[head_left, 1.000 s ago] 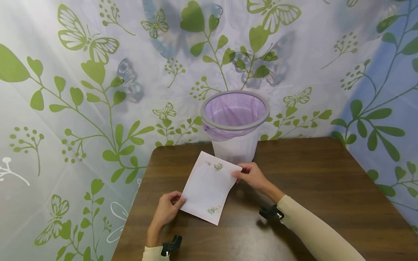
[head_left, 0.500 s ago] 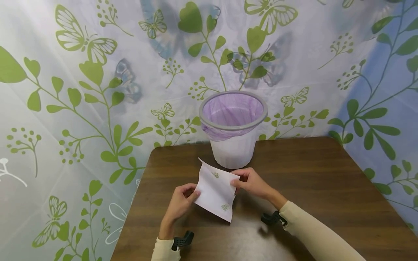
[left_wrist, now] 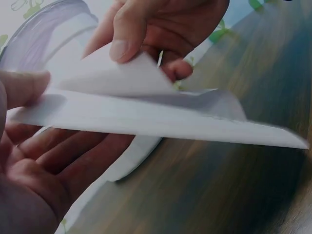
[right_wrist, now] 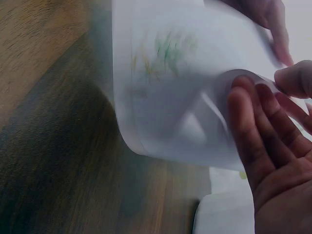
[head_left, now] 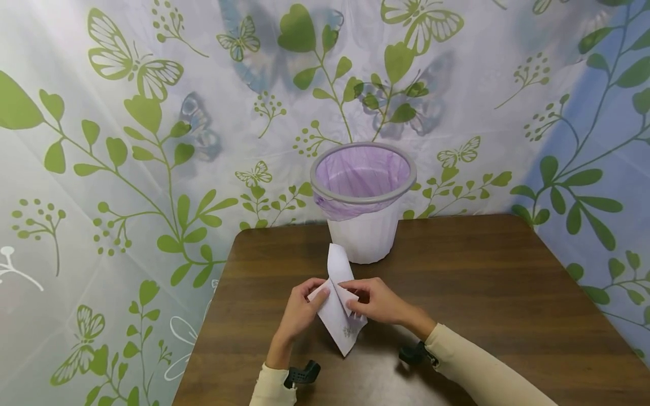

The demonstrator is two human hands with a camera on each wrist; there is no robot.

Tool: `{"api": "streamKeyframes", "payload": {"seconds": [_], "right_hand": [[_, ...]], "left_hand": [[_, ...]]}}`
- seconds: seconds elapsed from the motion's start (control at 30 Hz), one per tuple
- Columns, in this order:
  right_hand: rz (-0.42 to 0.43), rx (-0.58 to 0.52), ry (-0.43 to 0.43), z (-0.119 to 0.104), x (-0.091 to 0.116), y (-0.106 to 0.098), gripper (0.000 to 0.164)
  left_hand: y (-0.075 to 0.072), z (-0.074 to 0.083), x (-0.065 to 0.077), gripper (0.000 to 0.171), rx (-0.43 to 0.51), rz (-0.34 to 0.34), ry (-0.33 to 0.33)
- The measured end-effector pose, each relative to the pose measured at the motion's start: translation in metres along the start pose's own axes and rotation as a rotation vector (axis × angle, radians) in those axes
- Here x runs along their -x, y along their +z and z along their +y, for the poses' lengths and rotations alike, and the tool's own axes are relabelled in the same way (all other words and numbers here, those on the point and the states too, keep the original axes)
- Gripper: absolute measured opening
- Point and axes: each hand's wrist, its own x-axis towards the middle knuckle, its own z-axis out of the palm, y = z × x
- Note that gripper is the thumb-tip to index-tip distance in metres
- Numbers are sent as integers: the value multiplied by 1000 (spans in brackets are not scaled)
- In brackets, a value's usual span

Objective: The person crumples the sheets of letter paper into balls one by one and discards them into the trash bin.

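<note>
A white sheet of paper (head_left: pixel 332 316) with small printed green sprigs is bent and folding over itself between both hands, above the table. My left hand (head_left: pixel 303 307) pinches its left side, thumb on top and fingers beneath, as the left wrist view shows. On the other side my right hand (head_left: pixel 378 303) pinches a turned-over flap (left_wrist: pixel 117 75) between thumb and fingers. One printed sprig (right_wrist: pixel 170 51) shows blurred on the sheet in the right wrist view. Part of the paper's right side is hidden behind the right hand in the head view.
Behind the paper stands a white waste bin (head_left: pixel 363 234) with a grey rim and a purple liner (head_left: pixel 363 172). The dark wooden table (head_left: pixel 472 270) reaches back to a curtain (head_left: pixel 203 169) printed with leaves and butterflies. A black wrist mount sits on each forearm.
The paper went from nearly flat to curled and folded over. My left hand moved right and slightly up, toward the right hand, which came down a little. The bin stayed put.
</note>
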Motion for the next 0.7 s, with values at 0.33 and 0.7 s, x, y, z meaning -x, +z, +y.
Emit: {"api": "streamKeyframes", "payload": {"seconds": [0.33, 0.7], "right_hand": [[-10, 157, -120, -2, 3, 5, 50], [134, 236, -82, -5, 9, -16, 33]], "left_hand": [[12, -2, -6, 21, 60, 97, -18], [19, -5, -9, 17, 20, 141, -35]]}}
